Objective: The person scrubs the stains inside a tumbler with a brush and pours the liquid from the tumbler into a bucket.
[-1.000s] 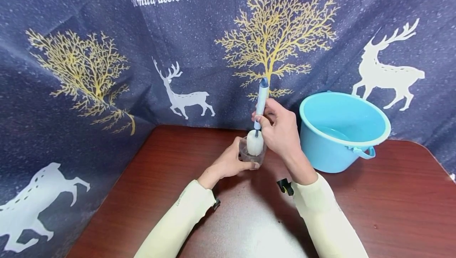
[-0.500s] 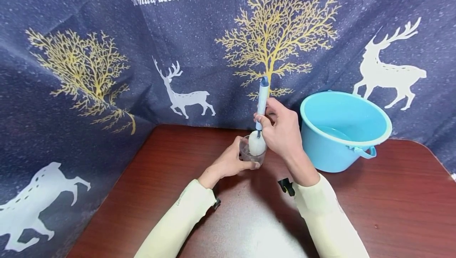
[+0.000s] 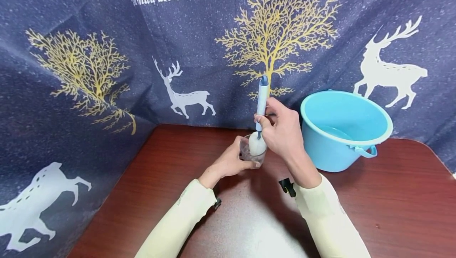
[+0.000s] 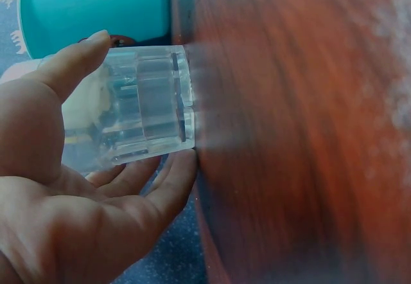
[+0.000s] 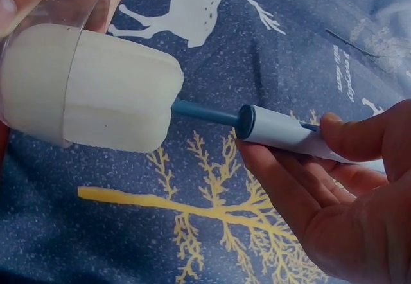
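My left hand [image 3: 229,161] grips a clear cup [image 3: 246,153] at the middle of the table, thumb on the near side and fingers round the far side. In the left wrist view the cup's thick base [image 4: 183,97] is right at the tabletop. My right hand [image 3: 283,129] pinches the pale blue handle [image 3: 262,101] of a sponge cup brush, which stands nearly upright. Its white sponge head [image 5: 115,91] is partly inside the cup, and the upper part sticks out past the rim. A darker blue rod [image 5: 205,112] joins head and handle.
A light blue bucket [image 3: 329,157] stands right of my right hand, its carrying handle [image 3: 367,152] hanging at the front right. The dark red wooden table [image 3: 171,151] meets a navy cloth [image 3: 199,72] printed with deer and trees behind it.
The sponge head has shifted slightly right and lower within the cup, and the brush handle has moved a little with it. My left hand and the cup have hardly moved.
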`<state>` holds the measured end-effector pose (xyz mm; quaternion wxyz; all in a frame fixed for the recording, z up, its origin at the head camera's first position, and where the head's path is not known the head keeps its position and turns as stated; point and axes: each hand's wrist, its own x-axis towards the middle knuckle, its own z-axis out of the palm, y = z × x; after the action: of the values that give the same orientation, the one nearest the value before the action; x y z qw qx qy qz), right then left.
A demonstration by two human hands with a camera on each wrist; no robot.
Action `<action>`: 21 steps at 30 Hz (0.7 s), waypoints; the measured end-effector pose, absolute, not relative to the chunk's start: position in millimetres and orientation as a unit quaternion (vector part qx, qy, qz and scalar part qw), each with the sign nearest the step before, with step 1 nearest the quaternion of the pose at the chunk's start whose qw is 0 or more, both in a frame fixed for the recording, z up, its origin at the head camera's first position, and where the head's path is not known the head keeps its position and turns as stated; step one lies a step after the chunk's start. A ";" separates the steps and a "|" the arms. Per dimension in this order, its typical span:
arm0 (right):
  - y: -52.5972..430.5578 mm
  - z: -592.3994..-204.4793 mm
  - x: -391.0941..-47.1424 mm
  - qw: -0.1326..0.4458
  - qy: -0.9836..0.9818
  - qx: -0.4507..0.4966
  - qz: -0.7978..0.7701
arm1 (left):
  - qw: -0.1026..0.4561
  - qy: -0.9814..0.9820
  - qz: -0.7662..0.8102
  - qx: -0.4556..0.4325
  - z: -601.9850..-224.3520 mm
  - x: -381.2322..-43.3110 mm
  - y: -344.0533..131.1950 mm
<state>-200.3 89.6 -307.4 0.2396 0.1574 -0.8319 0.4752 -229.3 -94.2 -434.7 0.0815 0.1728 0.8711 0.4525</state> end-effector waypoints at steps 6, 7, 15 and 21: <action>90.1 -305.4 -199.7 0.241 -0.833 0.156 0.472 | 0.080 0.869 0.456 0.176 -434.2 -230.2 -93.4; 90.5 -305.1 -199.6 0.240 -0.833 0.155 0.473 | 0.082 0.868 0.458 0.176 -434.2 -230.4 -93.2; 92.0 -303.0 -198.3 0.223 -0.832 0.148 0.487 | 0.079 0.867 0.460 0.175 -432.3 -229.5 -93.0; 92.1 -302.7 -197.8 0.219 -0.832 0.148 0.488 | 0.083 0.864 0.464 0.177 -433.7 -229.5 -93.6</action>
<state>-197.8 92.1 -302.7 0.2189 0.1482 -0.8316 0.4884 -229.5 -93.6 -433.7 0.0829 0.1769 0.8642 0.4637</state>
